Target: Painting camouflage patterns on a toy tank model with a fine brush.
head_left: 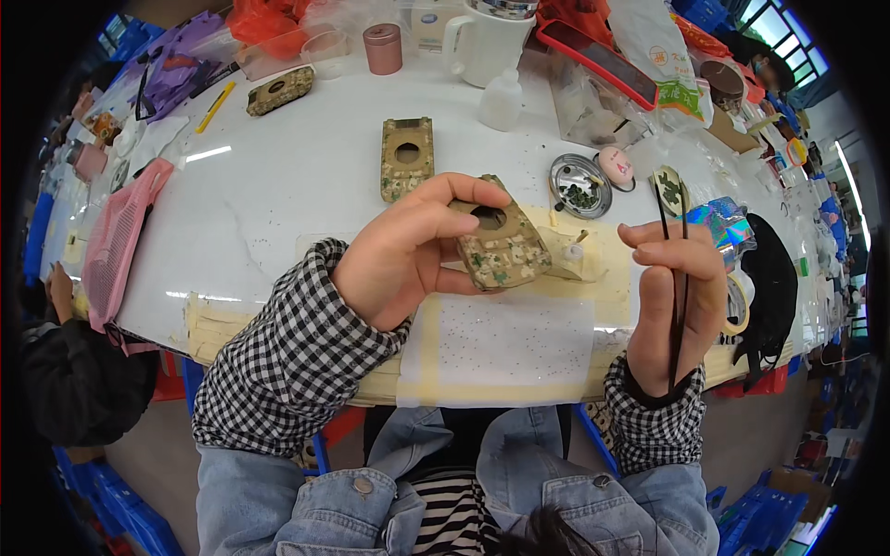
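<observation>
My left hand [408, 250] holds a tan and green camouflage model tank hull [501, 243] with a round hole in its top, lifted a little above the white table [278, 195]. My right hand [675, 287] grips thin black tweezers [675, 278], tips pointing up, pinching a small green-patterned piece [669, 188]. A second camouflage hull [407, 156] with a round hole lies flat on the table behind my left hand. A third model body [280, 91] rests further back on the left.
A round metal dish [579, 183] with dark bits stands beside a small pink round object [615, 165]. Behind are a small white bottle [502, 98], a white jug [487, 39] and a pink cylinder [382, 48]. Pink mesh bag [116, 243] at left; another person's sleeve [79, 380].
</observation>
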{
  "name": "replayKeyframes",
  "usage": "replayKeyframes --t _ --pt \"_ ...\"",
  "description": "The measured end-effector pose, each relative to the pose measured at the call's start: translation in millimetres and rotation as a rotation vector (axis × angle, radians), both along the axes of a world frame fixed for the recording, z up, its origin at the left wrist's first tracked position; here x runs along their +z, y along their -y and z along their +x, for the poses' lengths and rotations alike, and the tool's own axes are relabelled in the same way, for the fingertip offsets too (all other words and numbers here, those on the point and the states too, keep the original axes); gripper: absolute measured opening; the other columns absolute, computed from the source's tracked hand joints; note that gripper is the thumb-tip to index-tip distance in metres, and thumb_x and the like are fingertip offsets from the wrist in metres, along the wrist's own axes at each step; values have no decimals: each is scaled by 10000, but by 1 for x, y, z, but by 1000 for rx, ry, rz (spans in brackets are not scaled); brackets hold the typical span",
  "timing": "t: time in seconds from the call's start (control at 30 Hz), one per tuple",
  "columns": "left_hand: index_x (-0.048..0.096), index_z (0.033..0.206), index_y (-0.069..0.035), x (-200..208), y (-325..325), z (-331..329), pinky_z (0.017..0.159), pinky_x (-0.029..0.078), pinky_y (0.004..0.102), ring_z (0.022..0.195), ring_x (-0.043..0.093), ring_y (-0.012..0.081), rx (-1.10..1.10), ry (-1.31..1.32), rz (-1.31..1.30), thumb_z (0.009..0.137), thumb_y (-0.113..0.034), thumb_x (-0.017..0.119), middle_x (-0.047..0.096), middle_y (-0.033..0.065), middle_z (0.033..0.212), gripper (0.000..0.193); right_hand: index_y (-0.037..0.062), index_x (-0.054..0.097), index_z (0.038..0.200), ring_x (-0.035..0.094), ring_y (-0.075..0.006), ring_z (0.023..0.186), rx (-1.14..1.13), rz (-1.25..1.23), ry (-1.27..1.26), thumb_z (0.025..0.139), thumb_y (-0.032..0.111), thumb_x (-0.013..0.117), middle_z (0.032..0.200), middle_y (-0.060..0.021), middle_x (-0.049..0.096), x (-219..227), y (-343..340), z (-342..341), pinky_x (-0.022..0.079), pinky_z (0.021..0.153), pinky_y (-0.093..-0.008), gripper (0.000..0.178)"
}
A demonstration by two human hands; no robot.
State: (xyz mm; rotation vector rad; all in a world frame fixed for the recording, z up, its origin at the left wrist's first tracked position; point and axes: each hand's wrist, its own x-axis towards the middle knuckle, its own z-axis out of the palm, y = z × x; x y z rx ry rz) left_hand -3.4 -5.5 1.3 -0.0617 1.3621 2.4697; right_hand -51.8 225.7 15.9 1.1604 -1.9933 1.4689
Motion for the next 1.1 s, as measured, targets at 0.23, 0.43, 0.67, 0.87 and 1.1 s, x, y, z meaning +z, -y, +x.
replayKeyframes --t 0.23,0.43,0.67,0.87,1.1 --pt "405 1242 -66 -5 3 -3 870 521 376 1064 585 214 -5 -3 6 921 -158 405 519 108 1218 334 11 567 838 502 -200 711 -171 206 -124 798 -9 633 771 -81 540 18 -3 -19 402 649 -293 80" --pt "155 1447 -116 5 -5 -4 921 500 378 1130 558 240 88 -50 -82 936 -177 436 496 129 1269 586 14 638 932 554 -238 731 -169 324 -11 831 8 610 792 -108 591 -5 -6 -33 434 660 -305 104" --pt "144 1453 -120 -2 -3 -3 926 500 349 1138 555 217 104 -11 -51 970 -265 419 494 109 1283 575 29 659 900 591 -258 729 -149 416 -55 743 57 713 787 -110 638 -16 -6 -36 468 665 -329 168" --pt "240 1420 -93 -5 0 -5 900 521 333 1098 577 184 76 -7 14 976 -296 412 507 78 1263 518 24 650 842 596 -252 729 -121 424 -2 732 45 716 770 -108 639 -17 -4 -35 464 657 -317 131" --pt "252 1409 -82 -1 -6 -1 885 525 340 1099 568 176 131 -97 -137 963 -301 448 494 86 1250 534 8 646 825 599 -239 719 -147 368 -21 752 13 696 770 -106 646 -8 -3 -30 466 662 -307 88"
